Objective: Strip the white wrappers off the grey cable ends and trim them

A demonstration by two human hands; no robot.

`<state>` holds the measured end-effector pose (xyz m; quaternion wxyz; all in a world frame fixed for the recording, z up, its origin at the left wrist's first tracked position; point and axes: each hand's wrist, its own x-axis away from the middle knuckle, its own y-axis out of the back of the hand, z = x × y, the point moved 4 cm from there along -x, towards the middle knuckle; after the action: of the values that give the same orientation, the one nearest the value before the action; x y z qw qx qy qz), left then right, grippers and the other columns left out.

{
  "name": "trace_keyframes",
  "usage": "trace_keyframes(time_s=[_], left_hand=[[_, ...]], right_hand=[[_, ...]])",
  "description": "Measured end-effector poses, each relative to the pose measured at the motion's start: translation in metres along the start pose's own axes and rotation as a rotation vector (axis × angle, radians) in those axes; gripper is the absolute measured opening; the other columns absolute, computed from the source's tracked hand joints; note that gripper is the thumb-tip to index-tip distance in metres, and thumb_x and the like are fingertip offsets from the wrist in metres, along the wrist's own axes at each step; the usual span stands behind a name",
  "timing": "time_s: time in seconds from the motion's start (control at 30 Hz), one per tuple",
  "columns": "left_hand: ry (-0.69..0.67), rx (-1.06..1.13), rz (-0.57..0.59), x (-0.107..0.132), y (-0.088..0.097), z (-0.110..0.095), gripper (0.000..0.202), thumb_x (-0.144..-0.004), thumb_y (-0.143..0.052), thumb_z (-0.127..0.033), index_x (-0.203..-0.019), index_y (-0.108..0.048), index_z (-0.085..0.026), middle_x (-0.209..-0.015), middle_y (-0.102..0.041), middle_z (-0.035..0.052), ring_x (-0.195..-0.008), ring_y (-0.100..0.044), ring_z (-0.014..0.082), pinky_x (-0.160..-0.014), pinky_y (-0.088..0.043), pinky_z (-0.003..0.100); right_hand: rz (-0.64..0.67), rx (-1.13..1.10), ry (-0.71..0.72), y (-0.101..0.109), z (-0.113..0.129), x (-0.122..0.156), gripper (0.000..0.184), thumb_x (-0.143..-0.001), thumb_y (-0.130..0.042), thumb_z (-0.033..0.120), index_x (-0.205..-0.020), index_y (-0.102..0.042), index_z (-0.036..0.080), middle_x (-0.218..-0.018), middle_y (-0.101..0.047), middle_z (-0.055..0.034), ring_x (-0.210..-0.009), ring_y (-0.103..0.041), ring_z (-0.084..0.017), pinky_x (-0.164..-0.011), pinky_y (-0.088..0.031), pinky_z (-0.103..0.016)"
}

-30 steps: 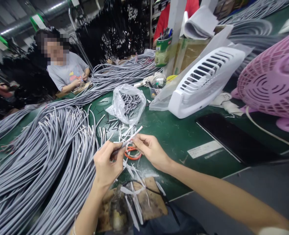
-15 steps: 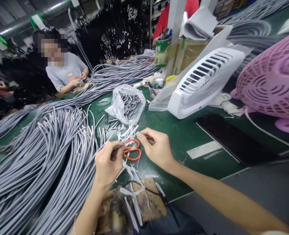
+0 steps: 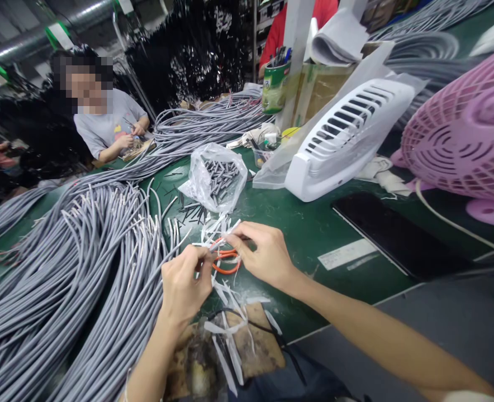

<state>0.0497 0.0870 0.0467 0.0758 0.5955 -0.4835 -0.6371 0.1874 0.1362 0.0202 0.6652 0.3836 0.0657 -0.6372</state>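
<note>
My left hand (image 3: pixel 186 282) pinches a grey cable (image 3: pixel 213 245) near its end, above the table. Close beside it, my right hand (image 3: pixel 267 254) has thumb and forefinger closed on a thin white strip (image 3: pixel 233 228) at the cable's end. Whether the strip is joined to the cable is hidden by the fingertips. Just below the fingers lie scissors with orange handles (image 3: pixel 227 271), their blades hidden. White scraps (image 3: pixel 226 293) are strewn around them. A clear plastic bag (image 3: pixel 194 173) holding several short dark grey tubes (image 3: pixel 222 181) stands beyond my hands.
Large bundles of grey cable (image 3: pixel 83 268) cover the left side. To the right are a white vented casing (image 3: pixel 351 139), a dark flat panel (image 3: pixel 398 240) and a pink fan (image 3: pixel 460 134). A stained board (image 3: pixel 257 346) lies in front of me. Across the table sits a co-worker (image 3: pixel 104 125).
My right hand has moved slightly left, to the cable end at my left fingers, and now covers part of the orange scissor handles. My left hand has hardly moved.
</note>
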Motion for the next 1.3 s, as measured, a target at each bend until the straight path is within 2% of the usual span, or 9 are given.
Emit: trace_keyframes(time_s=[0.23, 0.37, 0.47, 0.7, 0.8, 0.9, 1.03, 1.13, 1.3], left_hand=[[0.065, 0.072, -0.008, -0.001, 0.002, 0.000, 0.008, -0.077, -0.059, -0.010, -0.080, -0.055, -0.016, -0.066, -0.061, -0.0021, -0.053, -0.055, 0.0059, -0.052, -0.042, 0.015], [0.088, 0.120, 0.000, -0.003, 0.002, -0.001, 0.009, -0.078, -0.058, -0.010, -0.084, -0.058, -0.016, -0.067, -0.062, -0.0016, -0.053, -0.054, 0.0058, -0.051, -0.042, 0.015], [0.093, 0.129, 0.026, -0.003, 0.001, -0.001, 0.013, -0.079, -0.056, -0.010, -0.090, -0.060, -0.016, -0.068, -0.060, -0.0014, -0.053, -0.052, 0.0060, -0.052, -0.042, 0.016], [0.078, 0.010, 0.131, -0.001, -0.009, 0.004, 0.024, -0.083, -0.046, -0.008, -0.096, -0.064, -0.019, -0.064, -0.044, -0.0021, -0.049, -0.044, 0.0077, -0.046, -0.035, 0.018], [0.141, 0.031, 0.161, -0.001, -0.014, 0.011, 0.024, -0.084, -0.043, -0.008, -0.093, -0.063, -0.019, -0.066, -0.045, -0.0011, -0.053, -0.046, 0.0090, -0.050, -0.038, 0.019], [0.171, 0.149, 0.132, 0.000, -0.015, 0.013, 0.022, -0.084, -0.045, -0.009, -0.097, -0.059, -0.019, -0.072, -0.053, 0.0000, -0.058, -0.051, 0.0092, -0.053, -0.042, 0.019], [0.234, 0.210, 0.065, 0.002, -0.015, 0.014, 0.024, -0.079, -0.052, -0.011, -0.102, -0.053, -0.018, -0.065, -0.052, -0.0045, -0.049, -0.048, 0.0068, -0.048, -0.042, 0.016], [0.263, 0.207, 0.054, 0.003, -0.015, 0.015, 0.026, -0.077, -0.054, -0.012, -0.102, -0.053, -0.018, -0.063, -0.049, -0.0060, -0.047, -0.048, 0.0058, -0.048, -0.043, 0.016], [0.178, 0.152, 0.040, 0.001, -0.015, 0.010, 0.022, -0.078, -0.054, -0.011, -0.099, -0.060, -0.016, -0.065, -0.056, -0.0024, -0.049, -0.051, 0.0070, -0.048, -0.044, 0.017]], right_hand=[[0.150, -0.428, -0.264, -0.014, -0.009, -0.001, 0.036, -0.082, -0.050, 0.040, -0.056, -0.051, 0.015, -0.049, -0.045, 0.0033, -0.044, -0.038, -0.006, -0.044, -0.030, -0.019], [0.191, -0.596, -0.327, -0.018, -0.009, -0.001, 0.042, -0.079, -0.051, 0.050, -0.057, -0.052, 0.014, -0.052, -0.047, 0.0017, -0.048, -0.040, -0.007, -0.046, -0.033, -0.020], [0.195, -0.653, -0.316, -0.016, -0.006, -0.002, 0.040, -0.079, -0.052, 0.049, -0.060, -0.053, 0.014, -0.055, -0.049, 0.0009, -0.051, -0.042, -0.008, -0.048, -0.035, -0.020], [0.145, -0.681, -0.224, 0.002, 0.005, -0.004, 0.039, -0.080, -0.052, 0.048, -0.059, -0.051, 0.016, -0.054, -0.048, 0.0012, -0.050, -0.043, -0.009, -0.047, -0.036, -0.021], [-0.020, -0.641, -0.242, 0.013, 0.000, -0.007, 0.040, -0.082, -0.049, 0.048, -0.056, -0.047, 0.017, -0.053, -0.044, 0.0028, -0.046, -0.037, -0.007, -0.044, -0.033, -0.020], [-0.123, -0.485, -0.276, 0.014, -0.005, -0.006, 0.034, -0.077, -0.056, 0.042, -0.055, -0.048, 0.017, -0.050, -0.037, 0.0051, -0.044, -0.032, -0.006, -0.042, -0.028, -0.020], [-0.070, -0.278, -0.196, 0.006, -0.002, -0.005, 0.014, -0.074, -0.059, 0.027, -0.077, -0.063, 0.014, -0.048, -0.033, 0.0076, -0.042, -0.031, -0.006, -0.041, -0.028, -0.019], [0.010, -0.206, -0.132, 0.001, 0.001, -0.004, 0.019, -0.072, -0.060, 0.021, -0.089, -0.066, 0.014, -0.050, -0.044, 0.0056, -0.043, -0.041, -0.007, -0.043, -0.034, -0.018], [-0.052, -0.169, 0.106, 0.001, 0.010, -0.001, 0.011, -0.078, -0.057, 0.012, -0.075, -0.067, 0.015, -0.072, -0.068, -0.0043, -0.063, -0.062, -0.011, -0.059, -0.047, -0.020]])
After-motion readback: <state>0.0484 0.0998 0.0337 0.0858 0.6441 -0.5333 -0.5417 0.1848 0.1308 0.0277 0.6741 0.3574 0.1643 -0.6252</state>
